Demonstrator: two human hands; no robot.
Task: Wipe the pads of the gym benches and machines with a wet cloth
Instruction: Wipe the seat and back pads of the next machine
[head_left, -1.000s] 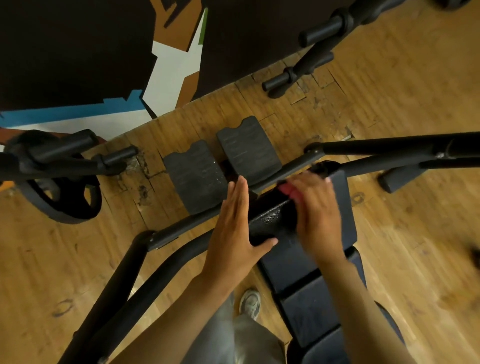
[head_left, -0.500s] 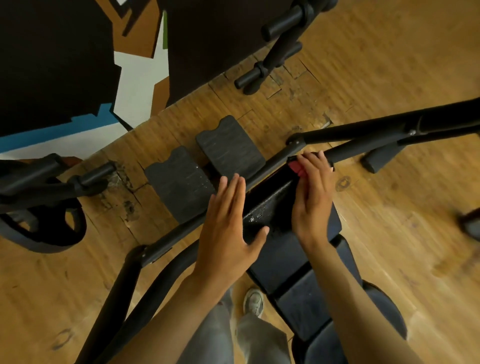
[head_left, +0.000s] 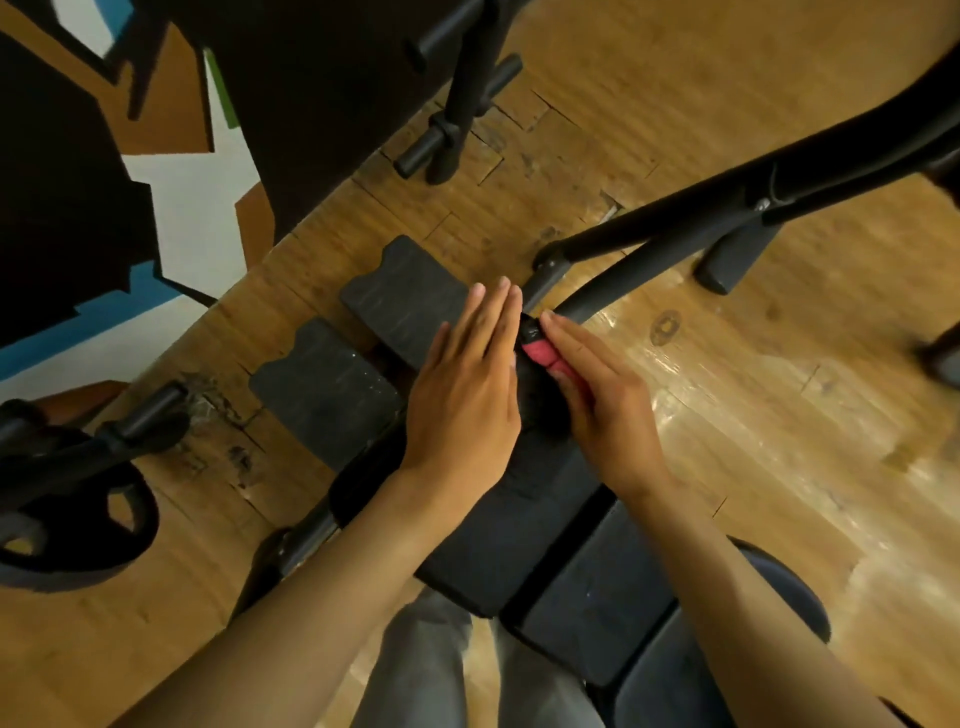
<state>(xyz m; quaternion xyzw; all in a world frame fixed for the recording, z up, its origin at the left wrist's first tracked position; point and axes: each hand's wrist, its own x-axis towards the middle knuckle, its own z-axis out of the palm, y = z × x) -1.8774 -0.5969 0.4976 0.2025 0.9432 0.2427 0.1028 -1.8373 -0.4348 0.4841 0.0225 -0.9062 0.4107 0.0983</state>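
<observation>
Both of my hands were down on the top end of the black pad (head_left: 524, 525) of the gym machine. My left hand (head_left: 462, 395) lay flat on the left side of it, fingers straight and close together, pointing away from me, gripping nothing. My right hand (head_left: 597, 395) had its fingers stretched out too, pressed over the red cloth (head_left: 537, 354), which sat on the pad's upper edge between my two hands; only a small folded bit of it showed beside my fingers. Just beyond my fingertips, the black frame tubes (head_left: 675, 218) of the machine ran off to the right across the wooden floor (head_left: 727, 364). Two dark ridged footplates (head_left: 363, 353) lay side by side to the left of my left hand, lower down near the floor. A weight plate (head_left: 78, 525) on a bar was at the far left. More dark cushion sections (head_left: 597, 613) continued toward me, with my grey trouser legs (head_left: 415, 670) below them.
</observation>
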